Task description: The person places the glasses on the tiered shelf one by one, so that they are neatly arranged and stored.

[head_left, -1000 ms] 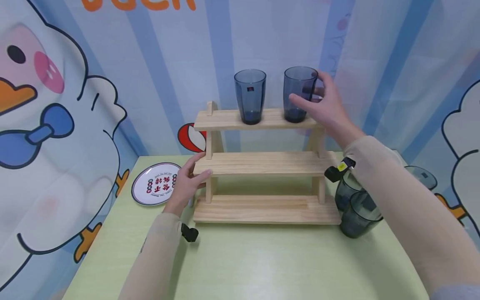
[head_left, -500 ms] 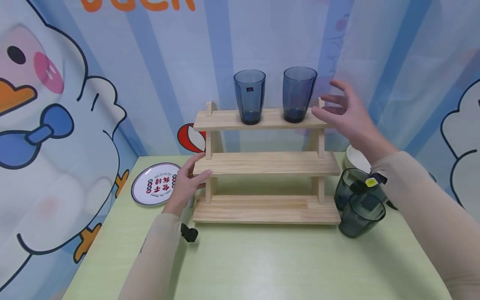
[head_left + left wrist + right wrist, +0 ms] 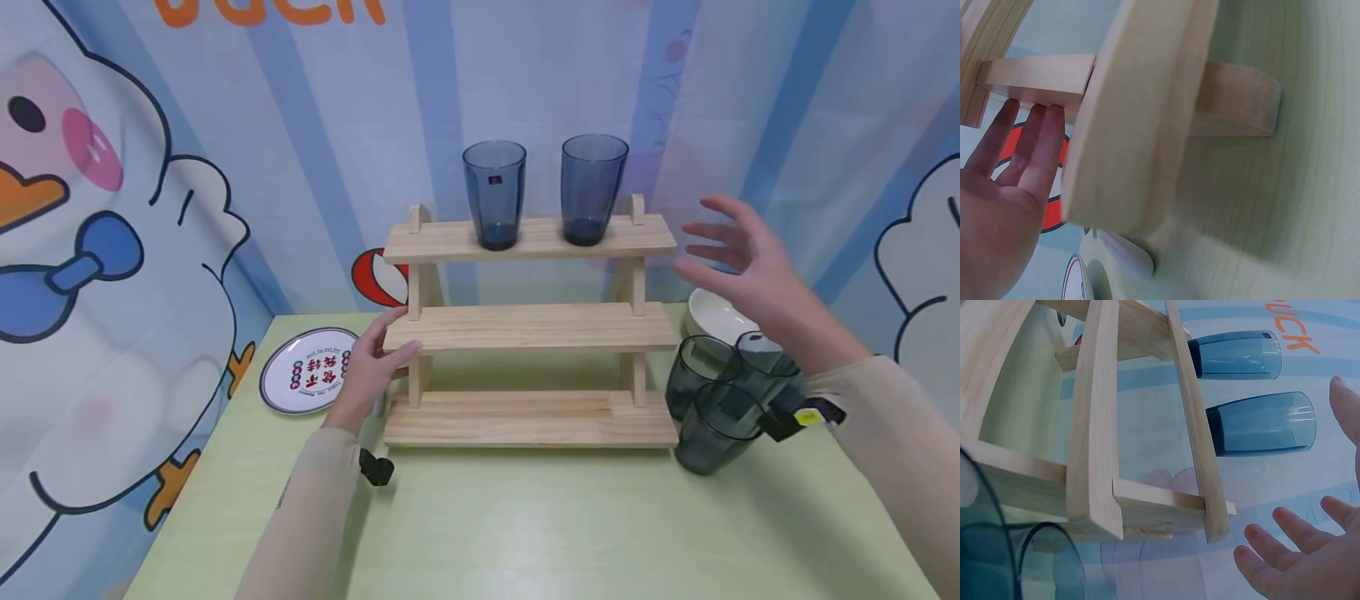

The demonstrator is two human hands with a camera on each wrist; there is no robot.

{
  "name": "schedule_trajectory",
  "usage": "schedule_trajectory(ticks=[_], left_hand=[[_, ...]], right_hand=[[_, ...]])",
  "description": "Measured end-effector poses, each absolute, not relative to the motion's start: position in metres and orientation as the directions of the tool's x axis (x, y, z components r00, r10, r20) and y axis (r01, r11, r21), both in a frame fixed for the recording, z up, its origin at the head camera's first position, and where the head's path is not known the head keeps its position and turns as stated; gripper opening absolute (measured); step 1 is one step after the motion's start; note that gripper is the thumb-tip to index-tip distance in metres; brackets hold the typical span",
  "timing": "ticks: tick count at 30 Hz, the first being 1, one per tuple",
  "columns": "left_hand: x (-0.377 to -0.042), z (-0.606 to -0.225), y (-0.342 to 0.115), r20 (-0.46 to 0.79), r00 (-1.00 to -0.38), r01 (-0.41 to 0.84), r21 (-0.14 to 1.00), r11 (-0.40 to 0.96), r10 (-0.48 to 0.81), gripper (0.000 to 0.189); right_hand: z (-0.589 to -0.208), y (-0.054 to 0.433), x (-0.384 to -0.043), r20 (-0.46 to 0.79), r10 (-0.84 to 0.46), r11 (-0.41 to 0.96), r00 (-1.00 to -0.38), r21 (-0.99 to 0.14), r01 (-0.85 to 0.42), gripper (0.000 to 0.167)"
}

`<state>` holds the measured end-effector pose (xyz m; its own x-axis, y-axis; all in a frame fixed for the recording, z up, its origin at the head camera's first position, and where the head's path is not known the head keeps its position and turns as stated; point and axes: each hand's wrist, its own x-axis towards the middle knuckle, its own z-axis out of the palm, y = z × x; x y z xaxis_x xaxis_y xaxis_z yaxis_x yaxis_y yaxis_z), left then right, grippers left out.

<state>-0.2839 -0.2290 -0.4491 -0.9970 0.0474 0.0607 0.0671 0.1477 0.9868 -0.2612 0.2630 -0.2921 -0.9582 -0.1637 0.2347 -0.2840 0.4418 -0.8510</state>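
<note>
A three-tier wooden display stand (image 3: 528, 329) stands on the table. My left hand (image 3: 360, 371) holds the left end of its middle shelf, thumb in front and fingers behind. In the left wrist view, those fingers (image 3: 1041, 150) reach to the stand's side upright. On the top shelf, two blue-tinted drinking glasses stand upright and apart, the left glass (image 3: 495, 196) with a small label and the right glass (image 3: 592, 192) plain. To the right of the top shelf my right hand (image 3: 757, 267) is in the air, its fingers spread and holding nothing.
Three dark tinted glasses (image 3: 716, 437) cluster on the table (image 3: 540, 525) at the stand's right, before a white bowl (image 3: 712, 312). A white plate (image 3: 307, 371) with red lettering lies left. A pale rounded handle (image 3: 1125, 253) shows near the stand. A printed curtain (image 3: 345, 125) hangs behind.
My right hand has let go of the right-hand glass on the top shelf and moved right and down, away from it. The left hand has stayed on the stand.
</note>
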Motion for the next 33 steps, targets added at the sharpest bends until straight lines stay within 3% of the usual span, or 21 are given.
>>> schedule_trajectory(ticks=[7,20,33], left_hand=[[-0.284,-0.449,-0.229,0.067,-0.997,0.073,0.986,0.148,0.045,0.064],[-0.285,-0.451,-0.229,0.067,-0.997,0.073,0.987,0.143,0.045,0.064],[-0.284,-0.45,-0.229,0.071,-0.996,0.077,0.988,0.134,0.047,0.064]], right_hand=[[-0.304,0.285,-0.234,0.236,-0.171,0.54,-0.957,-0.79,-0.291,0.084],[-0.349,0.309,-0.183,0.294,-0.225,0.597,-0.929,-0.712,-0.369,0.091],[-0.396,0.317,-0.155,0.278,-0.196,0.681,-0.94,-0.651,-0.334,0.093]])
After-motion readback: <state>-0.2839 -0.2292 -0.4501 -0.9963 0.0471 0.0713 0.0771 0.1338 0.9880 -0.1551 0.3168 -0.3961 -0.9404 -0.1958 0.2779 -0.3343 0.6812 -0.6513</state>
